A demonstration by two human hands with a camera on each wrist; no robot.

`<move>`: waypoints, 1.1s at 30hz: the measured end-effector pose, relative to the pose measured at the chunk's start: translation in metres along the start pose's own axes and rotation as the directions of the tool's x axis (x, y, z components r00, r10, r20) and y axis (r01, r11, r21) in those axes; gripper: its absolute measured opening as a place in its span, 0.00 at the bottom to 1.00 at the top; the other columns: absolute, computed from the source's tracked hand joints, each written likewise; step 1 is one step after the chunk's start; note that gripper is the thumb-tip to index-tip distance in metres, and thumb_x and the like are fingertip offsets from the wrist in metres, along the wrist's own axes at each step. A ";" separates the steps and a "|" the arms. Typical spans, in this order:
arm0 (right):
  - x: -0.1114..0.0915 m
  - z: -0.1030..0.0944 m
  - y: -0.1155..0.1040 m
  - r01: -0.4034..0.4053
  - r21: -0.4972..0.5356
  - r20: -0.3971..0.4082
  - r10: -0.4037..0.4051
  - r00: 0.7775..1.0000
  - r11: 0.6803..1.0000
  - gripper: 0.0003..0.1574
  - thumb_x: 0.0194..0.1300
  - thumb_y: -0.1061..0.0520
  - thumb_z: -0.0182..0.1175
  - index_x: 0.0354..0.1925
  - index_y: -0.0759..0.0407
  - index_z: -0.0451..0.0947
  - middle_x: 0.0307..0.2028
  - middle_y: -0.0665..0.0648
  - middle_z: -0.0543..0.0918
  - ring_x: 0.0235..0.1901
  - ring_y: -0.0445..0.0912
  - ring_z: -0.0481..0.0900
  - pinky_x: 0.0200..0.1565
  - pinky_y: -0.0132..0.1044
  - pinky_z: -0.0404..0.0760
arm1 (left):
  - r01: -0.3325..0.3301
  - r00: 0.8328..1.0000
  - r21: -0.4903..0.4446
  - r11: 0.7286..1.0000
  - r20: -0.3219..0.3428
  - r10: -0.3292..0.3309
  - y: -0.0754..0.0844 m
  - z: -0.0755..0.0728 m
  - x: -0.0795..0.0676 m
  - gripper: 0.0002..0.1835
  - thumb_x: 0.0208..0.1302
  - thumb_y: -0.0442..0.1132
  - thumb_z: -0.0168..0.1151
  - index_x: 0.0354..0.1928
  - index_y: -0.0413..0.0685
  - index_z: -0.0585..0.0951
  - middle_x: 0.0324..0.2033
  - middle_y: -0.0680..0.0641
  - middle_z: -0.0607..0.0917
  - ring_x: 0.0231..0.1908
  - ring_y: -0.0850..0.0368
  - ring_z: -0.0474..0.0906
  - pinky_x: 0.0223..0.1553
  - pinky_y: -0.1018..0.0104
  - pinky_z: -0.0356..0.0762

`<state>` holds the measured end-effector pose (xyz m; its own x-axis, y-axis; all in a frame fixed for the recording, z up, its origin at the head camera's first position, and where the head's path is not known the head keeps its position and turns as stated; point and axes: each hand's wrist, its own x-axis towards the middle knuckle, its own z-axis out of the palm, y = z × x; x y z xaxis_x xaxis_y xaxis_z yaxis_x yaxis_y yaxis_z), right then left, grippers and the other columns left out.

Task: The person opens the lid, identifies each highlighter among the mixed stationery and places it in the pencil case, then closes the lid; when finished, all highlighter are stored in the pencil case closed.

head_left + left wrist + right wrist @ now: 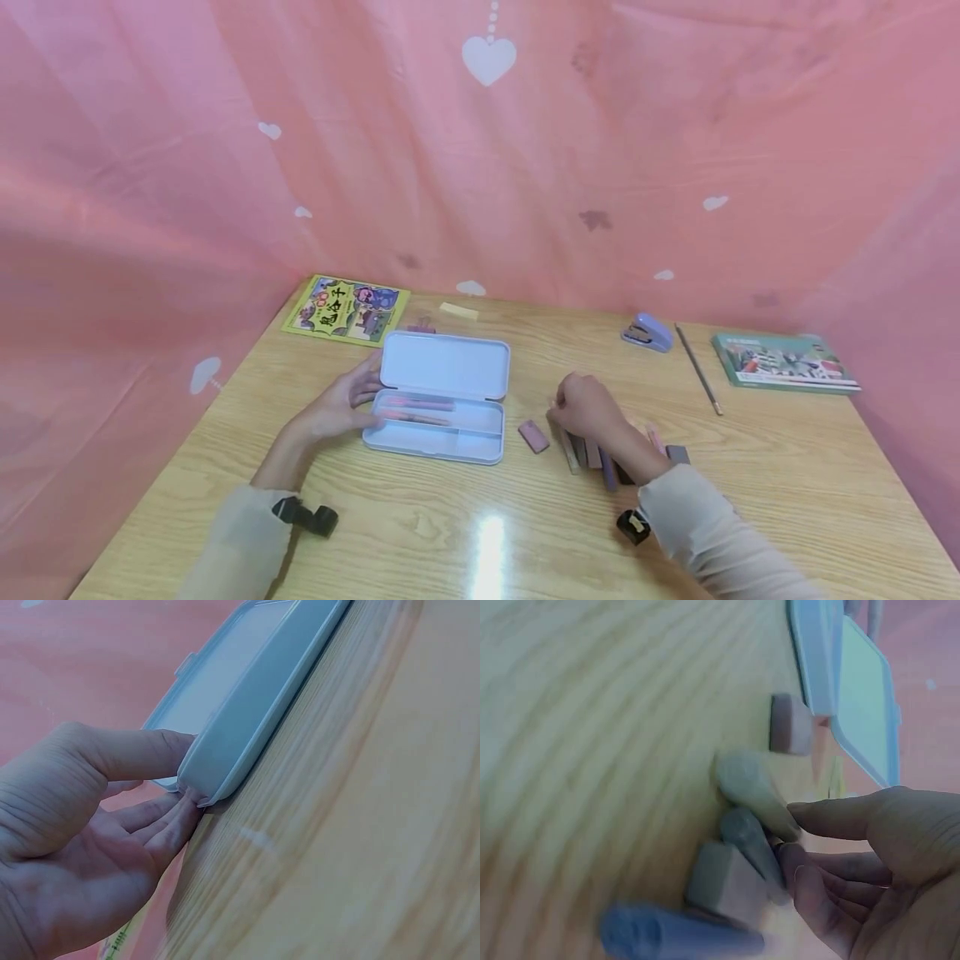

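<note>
Plastic in the left hand (pixel 333 410), gripping the open pale-blue pencil case (pixel 445 367) on the table (pixel 375 533); with the right hand (pixel 588 408), pinching a slim beige pen (pixel 751 787) to its right, best lifted clear of the grey pen (pixel 750 838) alongside.

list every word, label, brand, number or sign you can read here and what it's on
"鬼谷子" – large characters on the book cover; the smaller print there, including on the red spot, is too small to read.
Green box: a line of print near its top edge, too small and blurred to read.
Case, eraser, stapler: no text can be made out.
</note>
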<state>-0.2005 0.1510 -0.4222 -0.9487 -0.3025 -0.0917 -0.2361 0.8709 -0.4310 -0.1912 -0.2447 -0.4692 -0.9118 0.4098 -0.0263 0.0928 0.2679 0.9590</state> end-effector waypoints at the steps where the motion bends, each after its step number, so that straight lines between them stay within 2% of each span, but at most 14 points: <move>1: 0.001 0.002 -0.001 -0.012 -0.002 0.000 0.012 1.000 1.000 0.16 0.53 0.59 0.65 0.13 0.56 0.75 0.08 0.46 0.67 0.10 0.38 0.62 0.12 0.25 0.60 | 0.000 1.000 0.001 1.000 0.000 0.000 0.000 0.000 0.000 0.61 0.44 0.25 0.70 0.75 0.57 0.42 0.63 0.39 0.67 0.63 0.43 0.65 0.67 0.56 0.62; 4: 0.003 0.005 -0.002 -0.036 -0.001 0.012 0.036 0.999 0.999 0.10 0.53 0.59 0.65 0.17 0.57 0.78 0.11 0.48 0.71 0.11 0.39 0.66 0.13 0.26 0.64 | 0.005 1.000 0.006 1.000 0.003 -0.005 -0.001 -0.001 0.001 0.61 0.45 0.25 0.70 0.75 0.58 0.42 0.63 0.39 0.67 0.63 0.43 0.64 0.67 0.56 0.62; 7: 0.003 0.000 -0.003 -0.029 0.010 0.015 0.028 0.999 1.000 0.06 0.54 0.58 0.64 0.24 0.61 0.82 0.15 0.51 0.76 0.12 0.40 0.69 0.14 0.28 0.68 | 0.014 1.000 0.004 1.000 0.009 -0.014 -0.001 -0.001 0.002 0.60 0.45 0.25 0.69 0.75 0.59 0.42 0.63 0.39 0.67 0.63 0.42 0.64 0.68 0.55 0.61; 10: 0.001 -0.013 -0.006 0.013 0.025 0.016 -0.013 1.000 1.000 0.11 0.56 0.57 0.64 0.34 0.64 0.83 0.26 0.56 0.83 0.13 0.41 0.71 0.16 0.30 0.71 | 0.026 1.000 0.004 1.000 0.010 -0.026 0.000 0.000 0.002 0.60 0.46 0.26 0.69 0.75 0.60 0.42 0.63 0.39 0.67 0.64 0.42 0.63 0.68 0.55 0.61; 13: -0.002 -0.033 -0.011 0.061 0.011 0.022 -0.062 0.998 0.998 0.16 0.57 0.56 0.64 0.41 0.66 0.82 0.31 0.59 0.85 0.16 0.40 0.74 0.19 0.31 0.75 | 0.029 1.000 0.009 1.000 0.007 -0.029 -0.001 0.001 0.001 0.60 0.46 0.26 0.69 0.75 0.60 0.42 0.63 0.39 0.67 0.64 0.42 0.63 0.68 0.54 0.61; 19: 0.000 -0.064 -0.022 0.087 -0.045 0.030 -0.086 0.996 0.995 0.17 0.59 0.56 0.62 0.45 0.64 0.81 0.26 0.55 0.84 0.19 0.40 0.77 0.19 0.32 0.75 | 0.025 1.000 0.008 1.000 0.000 -0.025 0.000 -0.001 -0.001 0.60 0.45 0.25 0.70 0.75 0.60 0.42 0.65 0.38 0.65 0.64 0.41 0.63 0.68 0.53 0.61; 21: 0.003 -0.067 -0.027 0.085 -0.048 0.037 -0.084 0.996 0.995 0.17 0.59 0.56 0.61 0.45 0.63 0.81 0.24 0.54 0.83 0.17 0.40 0.75 0.17 0.31 0.73 | 0.015 1.000 0.007 1.000 0.003 -0.015 0.000 -0.002 -0.002 0.60 0.45 0.25 0.69 0.75 0.61 0.42 0.65 0.38 0.65 0.64 0.41 0.63 0.68 0.53 0.61; 24: 0.009 -0.065 -0.039 0.134 -0.054 0.040 -0.132 0.990 0.989 0.18 0.57 0.56 0.59 0.45 0.63 0.81 0.20 0.51 0.80 0.16 0.40 0.72 0.18 0.31 0.71 | 0.010 1.000 0.007 1.000 0.001 -0.010 -0.002 -0.003 -0.002 0.61 0.45 0.25 0.70 0.75 0.60 0.43 0.64 0.38 0.66 0.63 0.41 0.63 0.67 0.53 0.61; 29: 0.025 -0.054 -0.072 0.272 -0.039 0.071 -0.269 0.961 0.962 0.20 0.53 0.57 0.59 0.44 0.63 0.81 0.18 0.49 0.78 0.17 0.40 0.70 0.19 0.30 0.69 | -0.008 1.000 -0.003 1.000 0.018 0.008 -0.004 -0.002 0.000 0.61 0.45 0.26 0.70 0.74 0.61 0.42 0.63 0.38 0.66 0.63 0.42 0.64 0.68 0.54 0.61; 33: 0.041 -0.041 -0.106 0.383 -0.020 0.137 -0.376 0.916 0.924 0.20 0.55 0.60 0.60 0.47 0.63 0.80 0.23 0.51 0.83 0.21 0.39 0.74 0.23 0.29 0.74 | -0.021 0.999 -0.010 1.000 0.024 0.021 -0.004 -0.002 0.000 0.60 0.46 0.26 0.70 0.74 0.62 0.42 0.64 0.38 0.65 0.63 0.41 0.63 0.68 0.55 0.61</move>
<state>-0.2232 0.0620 -0.3437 -0.7517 -0.6580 -0.0444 -0.5853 0.6966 -0.4149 -0.1927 -0.2475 -0.4720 -0.8999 0.4360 -0.0127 0.1080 0.2510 0.9619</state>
